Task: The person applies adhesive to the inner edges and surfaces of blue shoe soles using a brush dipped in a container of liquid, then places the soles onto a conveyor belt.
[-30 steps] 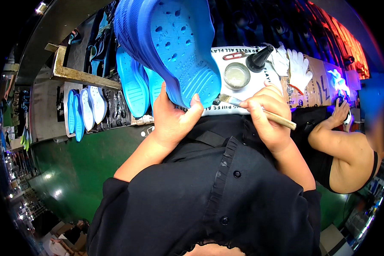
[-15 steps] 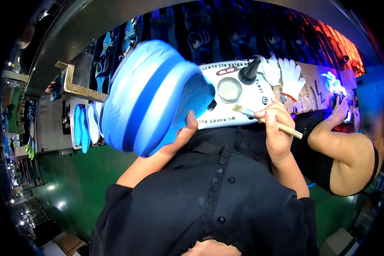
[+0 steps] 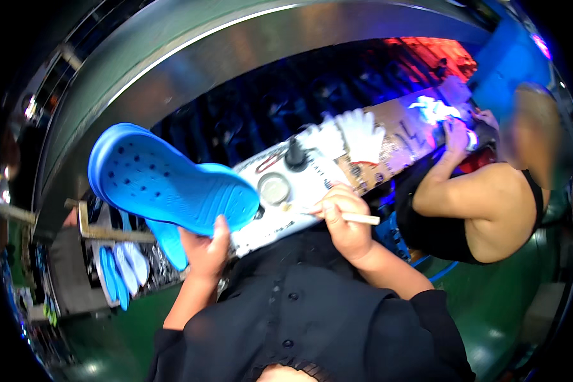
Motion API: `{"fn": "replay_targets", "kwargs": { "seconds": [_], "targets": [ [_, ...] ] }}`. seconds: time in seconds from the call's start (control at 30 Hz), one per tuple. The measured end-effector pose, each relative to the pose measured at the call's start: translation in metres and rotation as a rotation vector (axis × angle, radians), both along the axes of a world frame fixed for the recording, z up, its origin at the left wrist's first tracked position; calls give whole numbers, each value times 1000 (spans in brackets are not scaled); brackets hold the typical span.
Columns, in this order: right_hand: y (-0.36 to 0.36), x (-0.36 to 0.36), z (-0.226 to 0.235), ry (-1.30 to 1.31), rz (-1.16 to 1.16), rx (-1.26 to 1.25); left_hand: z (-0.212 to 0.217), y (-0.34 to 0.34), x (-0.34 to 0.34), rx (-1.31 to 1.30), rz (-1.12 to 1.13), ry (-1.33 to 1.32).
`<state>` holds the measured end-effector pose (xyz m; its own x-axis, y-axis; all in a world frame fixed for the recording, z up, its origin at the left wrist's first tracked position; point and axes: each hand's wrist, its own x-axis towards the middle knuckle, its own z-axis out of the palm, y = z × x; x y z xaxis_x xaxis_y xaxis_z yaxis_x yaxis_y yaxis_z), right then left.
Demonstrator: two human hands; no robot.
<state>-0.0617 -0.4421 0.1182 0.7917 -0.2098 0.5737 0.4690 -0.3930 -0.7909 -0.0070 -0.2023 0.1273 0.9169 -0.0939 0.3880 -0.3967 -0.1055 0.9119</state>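
Observation:
My left hand [image 3: 205, 251] grips a large blue shoe sole [image 3: 172, 184] by its lower edge, with the thumb on top. The sole is tilted so that its dimpled face shows, with ridges toward the narrower end. A second blue piece [image 3: 167, 242] shows beneath it; I cannot tell if the two are joined. Pinched in my right hand [image 3: 346, 223] is a paintbrush, its pale handle [image 3: 364, 219] pointing right and its bristles [image 3: 288, 207] near a round jar [image 3: 274, 188]. The jar stands on a white printed board [image 3: 251, 235] beside a black cone-shaped bottle [image 3: 296, 156] and a red-handled tool [image 3: 275, 159].
White gloves [image 3: 363, 135] lie on brown cardboard [image 3: 398, 124]. Dark shoe parts line the bench behind, under a metal beam [image 3: 191, 60]. Blue and white soles [image 3: 122, 270] lie left, beside a wooden bracket [image 3: 114, 234]. A co-worker's arm [image 3: 471, 197] is at right, hands under bright light.
The view has turned. My left hand has tipped the sole from its striped outer side to its dimpled face. The brush has come closer to the jar, still in my right hand.

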Motion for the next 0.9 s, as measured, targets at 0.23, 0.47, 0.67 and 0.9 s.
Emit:
{"fn": "replay_targets", "kwargs": {
  "seconds": [0.23,0.47,0.67,0.9],
  "targets": [
    [-48,-19,-21,62,-246,135,82,-42,14,-163,-633,736],
    [-80,-53,-43,247,-348,464,148,-235,98,-37,-1233,589],
    [-84,-48,-41,283,-337,487,200,-375,166,-794,-803,798],
    [-86,-45,-60,304,-259,527,87,-230,95,-324,-1006,672]
  ]
}}
